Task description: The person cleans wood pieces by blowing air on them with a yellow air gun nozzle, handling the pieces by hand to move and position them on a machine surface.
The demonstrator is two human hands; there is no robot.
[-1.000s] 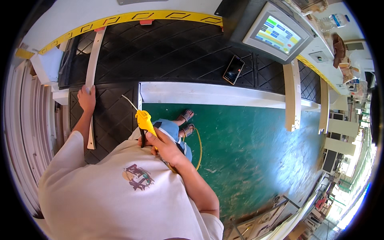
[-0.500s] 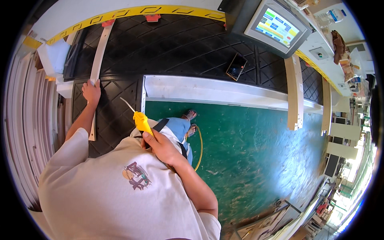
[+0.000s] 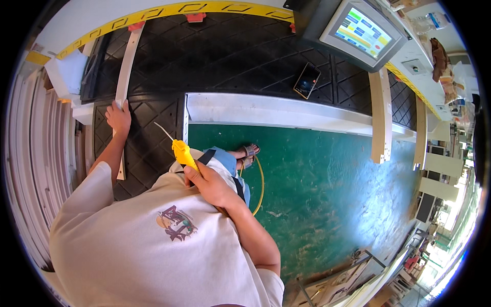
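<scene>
My left hand [image 3: 118, 118] is closed round a long pale strip [image 3: 127, 66], which looks like wood and lies across black ribbed matting [image 3: 204, 61]. The strip's far end meets a red block [image 3: 136, 25] under the yellow edge band; its near end passes beside my forearm. In front of my chest, my right hand [image 3: 210, 185] grips a yellow air blow gun [image 3: 183, 152]. Its thin metal nozzle points up and left, apart from the strip. The gun's handle is mostly hidden by my fingers.
A control screen [image 3: 362, 33] stands at the upper right. A phone [image 3: 307, 81] rests on the matting. Two pale beams [image 3: 380, 123] jut over the green floor [image 3: 307, 179]. A yellow hose [image 3: 262, 189] runs by my feet. Long white profiles [image 3: 38, 153] are stacked at left.
The view has shifted slightly, so the screen, phone and beams sit a little farther right. Both hands keep their hold, and the strip stays in nearly the same place.
</scene>
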